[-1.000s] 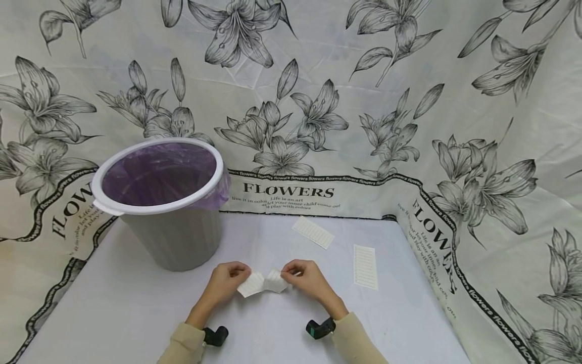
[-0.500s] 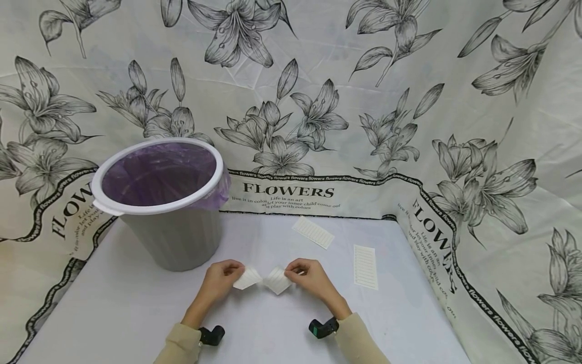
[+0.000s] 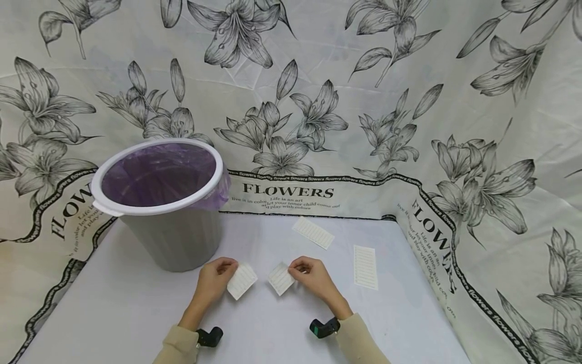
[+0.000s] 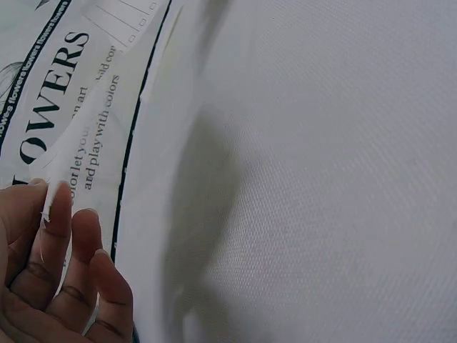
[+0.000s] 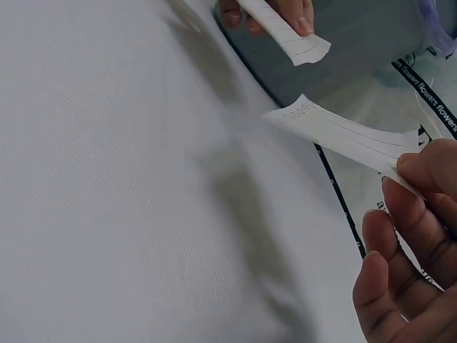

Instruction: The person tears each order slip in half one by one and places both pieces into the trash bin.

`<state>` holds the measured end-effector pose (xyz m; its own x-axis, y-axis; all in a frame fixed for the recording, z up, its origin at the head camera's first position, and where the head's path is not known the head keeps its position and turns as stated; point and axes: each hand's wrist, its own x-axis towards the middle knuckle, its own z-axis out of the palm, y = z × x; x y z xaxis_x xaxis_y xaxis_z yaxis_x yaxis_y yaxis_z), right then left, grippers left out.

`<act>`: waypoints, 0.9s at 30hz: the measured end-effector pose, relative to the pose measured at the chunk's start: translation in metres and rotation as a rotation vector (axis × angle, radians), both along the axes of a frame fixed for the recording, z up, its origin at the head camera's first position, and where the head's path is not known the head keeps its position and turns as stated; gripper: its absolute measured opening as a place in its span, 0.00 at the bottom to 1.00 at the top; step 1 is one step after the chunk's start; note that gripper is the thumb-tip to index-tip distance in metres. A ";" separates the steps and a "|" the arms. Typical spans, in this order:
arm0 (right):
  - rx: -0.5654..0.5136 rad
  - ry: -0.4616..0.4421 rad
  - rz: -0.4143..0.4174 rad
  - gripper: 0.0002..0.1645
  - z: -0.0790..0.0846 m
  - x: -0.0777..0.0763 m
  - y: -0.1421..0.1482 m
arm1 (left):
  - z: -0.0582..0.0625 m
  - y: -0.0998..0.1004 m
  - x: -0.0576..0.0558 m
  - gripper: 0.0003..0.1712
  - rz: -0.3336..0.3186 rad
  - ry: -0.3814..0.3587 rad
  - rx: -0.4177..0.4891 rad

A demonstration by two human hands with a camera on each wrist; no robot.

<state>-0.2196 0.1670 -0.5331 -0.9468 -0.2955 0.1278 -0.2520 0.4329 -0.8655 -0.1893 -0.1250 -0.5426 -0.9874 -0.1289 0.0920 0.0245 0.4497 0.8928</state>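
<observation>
Two separate pieces of white, ruled paper are held up over the table, with a gap between them. My left hand [image 3: 214, 277] pinches the left paper piece [image 3: 242, 281] between thumb and forefinger. Opposite it, the right hand [image 3: 314, 277] holds the right paper piece [image 3: 280, 278] by a corner in the same way. In the right wrist view this piece [image 5: 343, 134] is slightly bowed, with lines and small marks on it. The left wrist view shows the left hand [image 4: 61, 275] with its other fingers loosely bent and the paper nearly edge-on.
A grey bin [image 3: 177, 242] with a white rim and purple liner stands at the back left. Two whole ruled paper slips, one at the back [image 3: 313, 232] and one at the right [image 3: 366, 267], lie on the white-covered table [image 3: 113, 313]. Flower-printed cloth [image 3: 291, 126] hangs behind.
The paper, joined at the middle a second ago, is now in two pieces. Both hands have moved apart, the left one further, and each keeps its piece.
</observation>
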 end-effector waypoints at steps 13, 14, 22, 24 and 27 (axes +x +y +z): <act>0.002 0.026 0.003 0.03 0.007 -0.004 0.007 | 0.011 -0.003 0.004 0.08 -0.028 0.037 0.005; 0.000 0.021 -0.002 0.03 0.008 -0.004 0.007 | 0.012 -0.003 0.003 0.07 -0.033 0.041 0.007; 0.002 0.036 -0.016 0.03 0.015 -0.007 0.003 | 0.022 -0.005 -0.001 0.04 -0.080 0.139 -0.013; 0.001 0.039 -0.016 0.04 0.017 -0.007 0.002 | 0.024 -0.005 -0.002 0.04 -0.095 0.152 -0.023; -0.003 0.043 -0.013 0.05 0.027 -0.005 -0.002 | 0.027 -0.004 -0.004 0.03 -0.110 0.155 -0.036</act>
<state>-0.2244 0.1645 -0.5060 -0.9441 -0.2827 0.1693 -0.2832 0.4335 -0.8555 -0.1930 -0.1295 -0.5156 -0.9691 -0.0150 0.2462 0.2108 0.4680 0.8582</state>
